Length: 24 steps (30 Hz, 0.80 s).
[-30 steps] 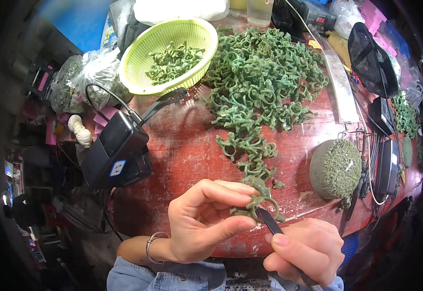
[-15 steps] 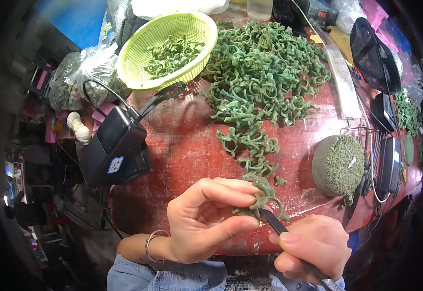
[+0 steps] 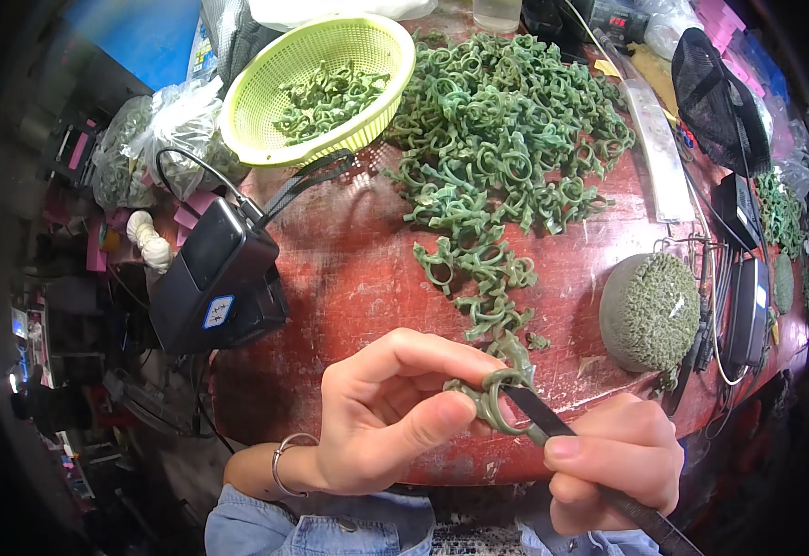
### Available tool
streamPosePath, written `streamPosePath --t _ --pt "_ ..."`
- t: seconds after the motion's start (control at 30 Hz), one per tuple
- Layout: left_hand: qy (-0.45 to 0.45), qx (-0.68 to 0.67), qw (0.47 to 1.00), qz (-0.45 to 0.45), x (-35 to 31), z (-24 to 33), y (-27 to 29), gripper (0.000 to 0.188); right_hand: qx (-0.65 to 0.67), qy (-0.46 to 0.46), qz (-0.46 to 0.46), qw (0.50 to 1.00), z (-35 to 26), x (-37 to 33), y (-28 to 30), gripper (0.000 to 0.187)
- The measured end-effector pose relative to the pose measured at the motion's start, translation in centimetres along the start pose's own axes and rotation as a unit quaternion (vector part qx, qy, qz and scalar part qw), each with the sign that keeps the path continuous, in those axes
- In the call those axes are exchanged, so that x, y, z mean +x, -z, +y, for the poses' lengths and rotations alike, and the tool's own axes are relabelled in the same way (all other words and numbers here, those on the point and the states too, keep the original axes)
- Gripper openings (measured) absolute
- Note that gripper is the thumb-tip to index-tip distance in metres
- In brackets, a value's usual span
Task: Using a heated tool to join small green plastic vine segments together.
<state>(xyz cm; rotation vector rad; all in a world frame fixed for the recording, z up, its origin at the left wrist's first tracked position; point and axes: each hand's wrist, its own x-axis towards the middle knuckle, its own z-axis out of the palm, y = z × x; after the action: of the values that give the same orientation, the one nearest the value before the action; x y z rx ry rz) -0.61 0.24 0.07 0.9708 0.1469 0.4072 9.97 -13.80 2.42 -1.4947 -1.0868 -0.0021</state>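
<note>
Black and boxy, a device (image 3: 214, 278) stands at the left edge of the red surface (image 3: 358, 278). Next along, toward the far edge, a yellow-green basket (image 3: 265, 102) holds a small heap of green pieces (image 3: 330, 102).

Close to the near edge, about midway along it, the left hand (image 3: 390, 412) pinches a green ring (image 3: 490, 403) between thumb and fingers, above the surface. Its opening is turned toward the right hand. Beyond it, a large pile of similar rings (image 3: 515, 139) spreads toward the far edge, with a trail (image 3: 492, 278) running back toward the near edge.

Farther right, a dark flat tool (image 3: 543, 415) slants in, its tip at the ring's opening; whether it presses on the band is too hard to tell. The right hand (image 3: 613, 459) is clamped on the tool, thumb along it. Toward the right edge sit a round green block (image 3: 650, 310) with a rough top and, farther back, a long pale strip (image 3: 659, 157).

The step in hand looks like dressing the ring's inner side with the tool. The next move seems to call for a firm left pinch, a light stroke along the band, and a turn of the ring to bring up another part.
</note>
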Motion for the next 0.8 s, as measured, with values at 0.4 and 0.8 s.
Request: streamPosePath --t 0.4,0.8 --pt "0.107 0.027 0.992 0.061 0.4 1.1 -0.4 0.037 0.021 0.013 -0.028 0.999 0.4 0.2 -0.2 0.013" --pt "0.104 -0.052 0.992 -0.04 0.4 1.1 0.3 0.029 0.092 -0.073 0.128 0.985 0.8 0.4 -0.4 0.035"
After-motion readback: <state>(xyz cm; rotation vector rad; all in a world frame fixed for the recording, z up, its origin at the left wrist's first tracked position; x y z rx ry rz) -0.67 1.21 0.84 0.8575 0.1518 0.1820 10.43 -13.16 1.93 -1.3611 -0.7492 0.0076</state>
